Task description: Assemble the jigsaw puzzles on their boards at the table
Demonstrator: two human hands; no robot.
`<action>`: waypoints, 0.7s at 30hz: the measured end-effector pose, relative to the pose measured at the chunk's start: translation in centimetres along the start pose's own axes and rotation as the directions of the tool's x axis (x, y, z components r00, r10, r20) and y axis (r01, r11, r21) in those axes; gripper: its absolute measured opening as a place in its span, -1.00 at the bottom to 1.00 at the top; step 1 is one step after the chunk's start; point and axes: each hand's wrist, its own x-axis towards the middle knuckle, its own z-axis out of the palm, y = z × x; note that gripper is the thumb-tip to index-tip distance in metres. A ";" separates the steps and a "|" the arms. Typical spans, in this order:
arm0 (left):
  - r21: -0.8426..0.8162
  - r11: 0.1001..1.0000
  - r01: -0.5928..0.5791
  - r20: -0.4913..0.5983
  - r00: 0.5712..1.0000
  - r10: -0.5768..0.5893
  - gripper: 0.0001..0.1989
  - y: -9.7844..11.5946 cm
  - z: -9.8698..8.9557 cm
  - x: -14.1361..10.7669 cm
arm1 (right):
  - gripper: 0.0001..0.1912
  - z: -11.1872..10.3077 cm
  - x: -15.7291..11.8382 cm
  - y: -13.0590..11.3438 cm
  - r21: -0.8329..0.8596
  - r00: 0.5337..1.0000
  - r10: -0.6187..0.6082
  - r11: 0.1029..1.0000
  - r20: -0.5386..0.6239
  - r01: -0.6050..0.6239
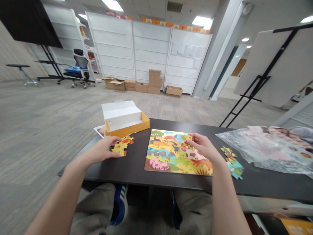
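Though the room is broad, with grey carpet, white shelving (149,49) along the far wall and cardboard cartons (153,81) stacked at its foot, everything in hand gathers on a dark table (138,160). At the table's far edge sits an open puzzle box (129,127), its white card lid folded back from a yellow tray. At the table's middle lies a jigsaw puzzle (178,153) of thick printed card, bright with cartoon animals, its glossy surface nearly whole. Toward the table's right end, a crumpled clear plastic bag (259,147) spreads beside a small heap of loose jigsaw pieces (233,164).

The left hand (101,151) curls over a yellow jigsaw piece (121,149) left of the puzzle, apparently grasping it. The right hand (202,147) rests on the puzzle's upper right edge, fingers loosely extended — whether they hold a piece cannot be told. Stiff card like this seats best flat, each rounded tab squared to its notch and pressed gently, never forced.
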 end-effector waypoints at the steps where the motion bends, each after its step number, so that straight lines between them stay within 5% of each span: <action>1: -0.035 0.999 0.011 0.011 1.000 -0.011 -0.26 0.0 -0.1 -0.1 | -0.53 -0.1 -0.1 0.1 -0.004 1.000 0.005 1.000 -0.007 -0.005; 10: -0.554 0.831 -0.044 -0.099 0.995 -0.013 -0.48 2.5 -1.3 -0.6 | -0.62 -2.3 -0.3 3.2 -0.028 0.990 0.049 0.998 -0.135 -0.053; 16: -0.648 0.754 -0.104 -0.097 0.994 0.054 -0.45 6.3 0.5 0.8 | -0.49 -3.0 0.1 4.9 -0.281 0.936 0.076 0.943 -0.343 -0.180; 21: -0.671 0.731 -0.120 -0.013 0.989 0.150 -0.46 9.2 2.3 2.7 | -0.66 -3.4 0.0 5.4 -0.485 0.925 -0.010 0.854 -0.379 -0.190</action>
